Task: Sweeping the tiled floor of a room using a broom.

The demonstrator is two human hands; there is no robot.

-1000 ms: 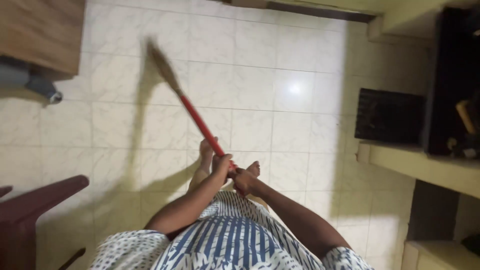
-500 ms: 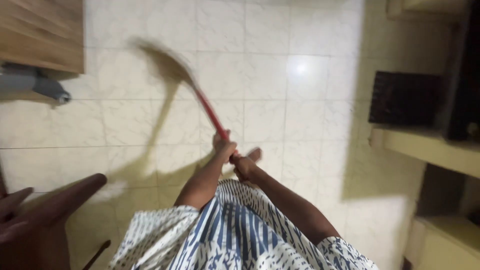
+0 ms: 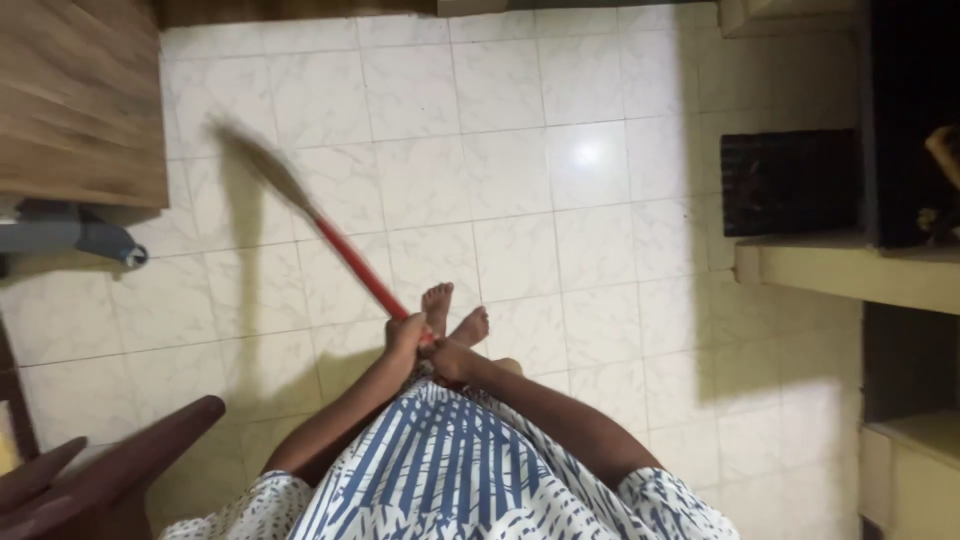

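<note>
I hold a broom with a red handle (image 3: 352, 259) and brown bristles (image 3: 258, 160) that blur against the white tiled floor (image 3: 520, 170). My left hand (image 3: 405, 332) grips the handle higher up, and my right hand (image 3: 450, 360) is closed around its end just behind. The bristle end points up and to the left, toward a wooden table (image 3: 80, 100). My bare feet (image 3: 452, 312) stand on the tiles right beyond my hands. I wear a blue and white patterned dress (image 3: 450, 470).
A grey table leg (image 3: 70, 238) stands at the left under the wooden top. A dark red chair arm (image 3: 110, 470) is at the lower left. A dark crate (image 3: 790, 182) and cream shelves (image 3: 850, 270) line the right side.
The broom head has swung left and down across the floor. My hands have dropped slightly and the view has shifted, bringing both feet into sight.
</note>
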